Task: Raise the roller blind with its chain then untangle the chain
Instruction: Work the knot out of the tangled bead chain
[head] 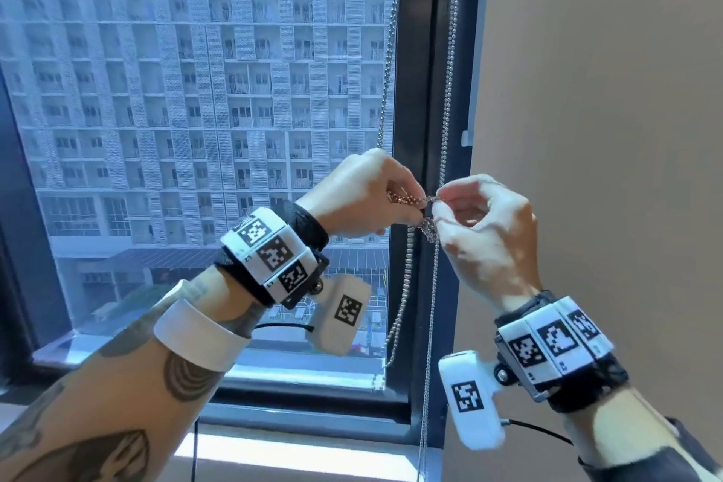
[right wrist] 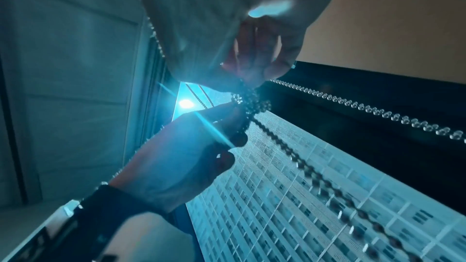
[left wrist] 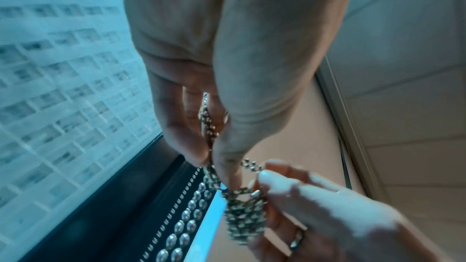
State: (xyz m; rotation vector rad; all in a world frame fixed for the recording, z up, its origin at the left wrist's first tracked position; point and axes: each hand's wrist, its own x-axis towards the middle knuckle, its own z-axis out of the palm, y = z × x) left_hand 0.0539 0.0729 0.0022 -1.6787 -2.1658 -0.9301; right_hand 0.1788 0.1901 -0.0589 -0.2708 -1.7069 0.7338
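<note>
Nearest, two forearms with white wrist bands (head: 274,254) printed in black-and-white square marker codes, no readable words or brand names on them; a white module (head: 471,397) with the same kind of code hanging under the right wrist. Just beyond, left hand (head: 364,194) pinching a bunched stretch of the bead chain (head: 426,225) between thumb and curled fingers (left wrist: 184,138), strands gathered inside the fist. Right hand (head: 483,231) close beside it, fingertips (left wrist: 271,176) pinching the knotted clump of the same chain, a ring (left wrist: 297,239) on one finger. Above and below the hands, chain strands running in front of the dark window frame (head: 424,90), loops dangling toward the sill. Right of that, plain beige wall (head: 606,90). Farthest, through the glass, a tall apartment block (head: 195,70).
</note>
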